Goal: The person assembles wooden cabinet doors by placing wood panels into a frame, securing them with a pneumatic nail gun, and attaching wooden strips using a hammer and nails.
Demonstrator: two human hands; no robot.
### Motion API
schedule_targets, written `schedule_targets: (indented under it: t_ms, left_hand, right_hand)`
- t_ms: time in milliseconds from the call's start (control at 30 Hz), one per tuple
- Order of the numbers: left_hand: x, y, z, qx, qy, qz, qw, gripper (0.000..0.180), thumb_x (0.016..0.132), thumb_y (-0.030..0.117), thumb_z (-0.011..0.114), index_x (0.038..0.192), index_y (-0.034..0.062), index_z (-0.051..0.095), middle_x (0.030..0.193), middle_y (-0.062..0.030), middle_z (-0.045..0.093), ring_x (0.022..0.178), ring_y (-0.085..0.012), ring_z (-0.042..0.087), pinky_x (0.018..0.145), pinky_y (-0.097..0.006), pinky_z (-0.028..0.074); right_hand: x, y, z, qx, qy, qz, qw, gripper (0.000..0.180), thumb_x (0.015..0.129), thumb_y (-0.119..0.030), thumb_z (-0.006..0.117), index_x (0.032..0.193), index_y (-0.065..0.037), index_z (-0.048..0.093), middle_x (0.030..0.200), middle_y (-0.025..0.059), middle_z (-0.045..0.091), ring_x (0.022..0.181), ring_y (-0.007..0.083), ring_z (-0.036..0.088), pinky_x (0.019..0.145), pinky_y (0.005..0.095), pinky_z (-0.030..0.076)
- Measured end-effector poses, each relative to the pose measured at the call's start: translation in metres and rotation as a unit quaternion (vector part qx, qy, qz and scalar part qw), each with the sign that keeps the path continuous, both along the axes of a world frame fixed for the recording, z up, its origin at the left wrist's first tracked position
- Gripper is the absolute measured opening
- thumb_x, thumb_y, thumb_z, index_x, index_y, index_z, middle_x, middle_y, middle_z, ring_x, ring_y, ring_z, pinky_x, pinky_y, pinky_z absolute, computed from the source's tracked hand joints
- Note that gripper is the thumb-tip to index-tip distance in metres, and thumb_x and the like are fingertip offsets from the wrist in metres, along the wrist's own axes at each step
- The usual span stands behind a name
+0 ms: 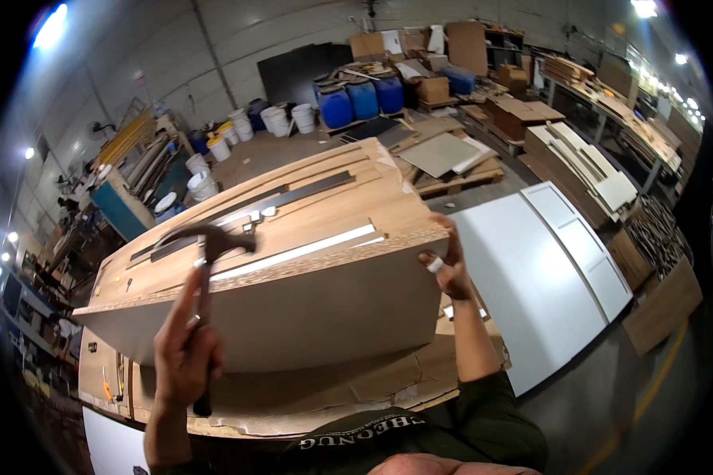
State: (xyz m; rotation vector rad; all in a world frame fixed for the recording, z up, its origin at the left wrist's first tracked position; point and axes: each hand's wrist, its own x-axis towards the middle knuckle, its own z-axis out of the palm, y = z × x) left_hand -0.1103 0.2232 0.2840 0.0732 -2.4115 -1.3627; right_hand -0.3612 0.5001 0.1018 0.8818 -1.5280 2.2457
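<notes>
My left hand (pixel 187 360) is wrapped round the handle of a claw hammer (pixel 214 240), held upright with its head raised. Behind the hammer head, in this view, is the long top edge of a grey-faced chipboard panel (pixel 325 305), which stands on its edge before me. At the panel's right end my right hand (pixel 453 273) grips the corner, thumb on the near face and fingers over the edge. White tape is wrapped round a digit of that hand. Beyond the edge, a wood-grain surface (pixel 309 170) bears dark strips (pixel 293 198), a white strip (pixel 301 250) and small white pieces (pixel 268 211).
Cardboard (pixel 372 384) covers the bench below the panel. To the right lies a large white panel (pixel 523 269), with stacked boards (pixel 582 166) past it. Blue drums (pixel 363 100) and white buckets (pixel 303 118) stand at the back. An orange-handled tool (pixel 107 386) lies at left.
</notes>
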Motion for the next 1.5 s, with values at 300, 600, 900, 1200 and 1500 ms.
schedule_targets:
  t_ms: [300,600,900,1200,1500]
  left_hand:
    - [0.151,-0.069,-0.070,0.072,0.084,0.199,0.974,0.067,0.082,-0.006,0.039,0.147,0.0061,0.026,0.057,-0.0025,0.054,0.040,-0.0047,0.040,0.037,-0.018,0.036]
    - [0.181,-0.092,-0.086,0.060,0.026,0.182,0.981,0.060,0.088,-0.003,0.046,0.145,0.0058,0.031,0.057,-0.0003,0.051,0.045,-0.0039,0.044,0.041,-0.018,0.036]
    - [0.187,-0.161,-0.069,0.100,-0.012,0.171,0.980,0.057,0.092,0.002,0.051,0.145,0.0131,0.035,0.060,0.0014,0.052,0.047,-0.0027,0.043,0.042,-0.019,0.037]
    - [0.221,-0.274,-0.060,0.059,-0.011,0.193,0.979,0.051,0.091,0.005,0.054,0.141,0.0092,0.041,0.063,-0.0008,0.057,0.043,-0.0028,0.044,0.039,-0.019,0.037]
    - [0.198,-0.366,-0.020,-0.150,-0.060,0.135,0.978,0.053,0.088,0.000,0.056,0.138,0.0102,0.045,0.064,-0.0011,0.056,0.056,-0.0085,0.051,0.057,-0.025,0.045]
  right_hand:
    - [0.072,-0.059,0.094,0.483,0.313,-0.252,0.778,0.053,0.071,-0.033,0.075,0.120,-0.019,0.061,0.123,0.0081,0.057,0.114,0.0267,0.053,0.101,0.0401,0.037]
    - [0.100,-0.118,0.088,0.414,0.350,-0.192,0.818,0.030,0.074,-0.018,0.070,0.104,-0.015,0.069,0.104,0.0026,0.068,0.097,0.0201,0.062,0.087,0.0372,0.044]
    - [0.165,-0.258,0.085,0.387,0.393,-0.151,0.820,0.030,0.080,-0.013,0.064,0.109,-0.015,0.067,0.107,0.0058,0.067,0.098,0.0223,0.063,0.085,0.0361,0.047]
    - [0.194,-0.421,0.089,0.410,0.406,-0.093,0.812,0.028,0.080,-0.017,0.065,0.107,-0.016,0.068,0.107,0.0054,0.067,0.094,0.0209,0.064,0.078,0.0351,0.049]
    - [0.222,-0.468,0.083,0.280,0.421,-0.196,0.840,0.021,0.073,-0.023,0.073,0.092,-0.015,0.072,0.092,0.0020,0.071,0.076,0.0151,0.066,0.067,0.0273,0.049]
